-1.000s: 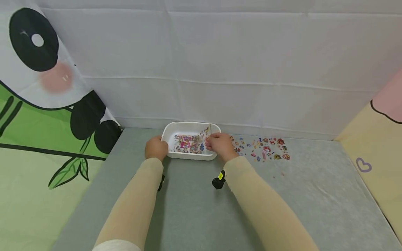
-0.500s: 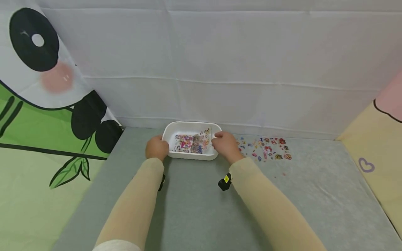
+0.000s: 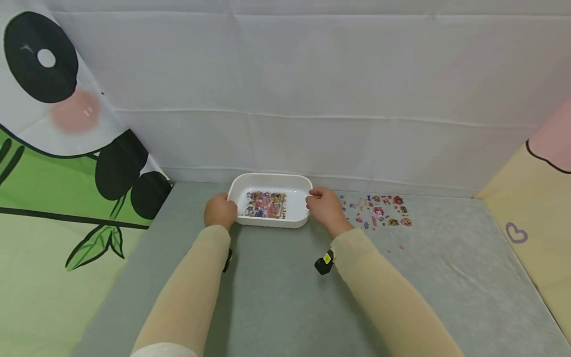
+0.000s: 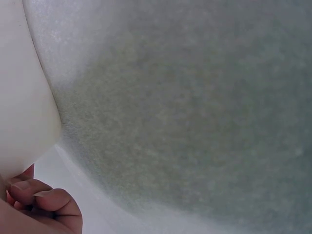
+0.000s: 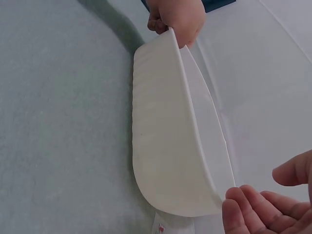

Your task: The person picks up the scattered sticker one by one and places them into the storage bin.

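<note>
Transparent sheet with small multicoloured stickers (image 3: 266, 205): now lying flat inside the shallow white plastic tray with rounded corners (image 3: 296, 201), toward 9 o'clock; raised beside 3 o'clock a second ago

Right hand (image 3: 325, 208): withdrawn from inside the tray to just outside the rim at 3 o'clock, with fingers close together and nothing visible pinched, with thumb set apart; contact with the rim hard to tell

Left hand (image 3: 220, 210): unmoved, gripping the rim at 9 o'clock with curled fingers

Second sticker-covered sheet (image 3: 378, 211): lying on the grey-green cloth-covered table (image 3: 267, 297), beyond the right hand at 3 o'clock from the tray

Meaning: probably laid in place and let go, to judge from the flat lie
</note>
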Demonstrator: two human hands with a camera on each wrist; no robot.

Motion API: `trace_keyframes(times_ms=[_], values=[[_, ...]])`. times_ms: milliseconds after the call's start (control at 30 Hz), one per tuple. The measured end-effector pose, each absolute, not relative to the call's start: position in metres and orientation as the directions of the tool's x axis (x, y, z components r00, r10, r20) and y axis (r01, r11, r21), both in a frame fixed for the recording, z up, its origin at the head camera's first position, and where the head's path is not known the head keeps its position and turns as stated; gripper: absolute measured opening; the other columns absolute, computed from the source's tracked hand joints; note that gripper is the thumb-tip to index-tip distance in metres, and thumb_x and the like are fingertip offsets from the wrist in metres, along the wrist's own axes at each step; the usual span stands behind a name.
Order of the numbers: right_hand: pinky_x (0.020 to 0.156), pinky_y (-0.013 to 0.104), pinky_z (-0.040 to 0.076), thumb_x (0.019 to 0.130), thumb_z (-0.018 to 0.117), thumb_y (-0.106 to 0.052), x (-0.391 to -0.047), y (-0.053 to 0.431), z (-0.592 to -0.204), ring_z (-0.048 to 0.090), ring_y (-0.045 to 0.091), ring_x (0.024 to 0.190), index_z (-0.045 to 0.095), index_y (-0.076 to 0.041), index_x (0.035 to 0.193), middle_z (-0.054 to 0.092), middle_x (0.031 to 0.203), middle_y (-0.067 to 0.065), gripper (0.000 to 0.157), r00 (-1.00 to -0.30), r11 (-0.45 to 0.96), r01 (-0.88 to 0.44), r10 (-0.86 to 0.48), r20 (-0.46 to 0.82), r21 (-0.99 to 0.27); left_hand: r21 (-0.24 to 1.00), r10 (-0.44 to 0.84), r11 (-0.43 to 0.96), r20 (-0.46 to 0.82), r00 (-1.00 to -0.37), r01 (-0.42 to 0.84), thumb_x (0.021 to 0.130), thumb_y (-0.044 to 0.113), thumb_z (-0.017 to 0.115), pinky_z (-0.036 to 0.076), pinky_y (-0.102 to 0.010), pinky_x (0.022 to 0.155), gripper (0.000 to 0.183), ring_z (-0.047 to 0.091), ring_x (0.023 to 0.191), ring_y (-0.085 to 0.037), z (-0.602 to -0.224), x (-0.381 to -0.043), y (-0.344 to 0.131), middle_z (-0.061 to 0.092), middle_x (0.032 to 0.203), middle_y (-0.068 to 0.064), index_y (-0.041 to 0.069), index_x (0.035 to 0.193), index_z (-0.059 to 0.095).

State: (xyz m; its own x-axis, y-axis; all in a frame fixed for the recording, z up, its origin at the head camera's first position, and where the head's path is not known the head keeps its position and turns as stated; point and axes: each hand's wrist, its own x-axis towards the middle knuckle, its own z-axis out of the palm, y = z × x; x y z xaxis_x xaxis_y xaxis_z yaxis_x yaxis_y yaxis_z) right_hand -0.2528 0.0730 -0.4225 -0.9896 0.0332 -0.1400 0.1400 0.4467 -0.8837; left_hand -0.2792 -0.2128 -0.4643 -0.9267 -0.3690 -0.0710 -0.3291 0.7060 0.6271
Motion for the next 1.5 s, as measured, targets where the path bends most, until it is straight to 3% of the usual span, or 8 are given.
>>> trace_keyframes(times_ms=[533,767,967,1267,1500], values=[[0.082,0.040,0.052,0.100,0.057,-0.024,-0.238,0.113,-0.442,0.062,0.025,0.098,0.060,-0.005,0.139,0.064,0.120,0.011,0.043,-0.994,0.541,0.088,-0.012,-0.112,-0.837,0.644,-0.386,0.685,-0.074,-0.919,-0.340,0.100,0.014,0.044,0.052,-0.054,0.093,0.045,0.065,0.106,-0.036,-0.467,-0.281,-0.212,0.069,0.127,-0.021,-0.001,0.139,0.063],[0.096,0.049,0.050,0.101,0.057,-0.024,-0.243,0.144,-0.453,0.060,0.033,0.116,0.057,-0.001,0.141,0.063,0.129,0.017,0.047,-0.996,0.674,0.032,-0.037,-0.077,-0.738,0.645,-0.382,0.682,-0.086,-0.920,-0.344,0.100,0.014,0.044,0.052,-0.054,0.094,0.045,0.065,0.107,-0.036,-0.467,-0.281,-0.213,0.068,0.128,-0.021,0.000,0.139,0.063],[0.106,0.056,0.043,0.101,0.057,-0.026,-0.252,0.170,-0.465,0.052,0.041,0.130,0.051,0.003,0.146,0.054,0.145,0.023,0.053,-0.995,0.752,0.025,-0.047,-0.091,-0.659,0.648,-0.383,0.681,-0.082,-0.920,-0.341,0.100,0.014,0.045,0.051,-0.054,0.095,0.045,0.064,0.108,-0.036,-0.466,-0.280,-0.212,0.068,0.127,-0.021,-0.001,0.138,0.063],[0.112,0.061,0.035,0.099,0.057,-0.022,-0.261,0.192,-0.475,0.041,0.050,0.137,0.045,0.011,0.147,0.046,0.148,0.033,0.060,-0.996,0.812,-0.053,-0.082,-0.024,-0.581,0.653,-0.389,0.674,-0.082,-0.918,-0.344,0.100,0.013,0.045,0.052,-0.054,0.095,0.044,0.065,0.108,-0.035,-0.469,-0.281,-0.211,0.068,0.127,-0.021,-0.001,0.137,0.064],[0.113,0.060,0.034,0.095,0.062,-0.025,-0.270,0.198,-0.480,0.044,0.050,0.133,0.046,0.011,0.146,0.049,0.143,0.034,0.065,-0.995,0.840,-0.085,-0.101,-0.001,-0.535,0.648,-0.383,0.681,-0.082,-0.920,-0.341,0.100,0.013,0.044,0.051,-0.055,0.096,0.046,0.064,0.109,-0.036,-0.468,-0.280,-0.213,0.068,0.129,-0.021,-0.001,0.139,0.062]])
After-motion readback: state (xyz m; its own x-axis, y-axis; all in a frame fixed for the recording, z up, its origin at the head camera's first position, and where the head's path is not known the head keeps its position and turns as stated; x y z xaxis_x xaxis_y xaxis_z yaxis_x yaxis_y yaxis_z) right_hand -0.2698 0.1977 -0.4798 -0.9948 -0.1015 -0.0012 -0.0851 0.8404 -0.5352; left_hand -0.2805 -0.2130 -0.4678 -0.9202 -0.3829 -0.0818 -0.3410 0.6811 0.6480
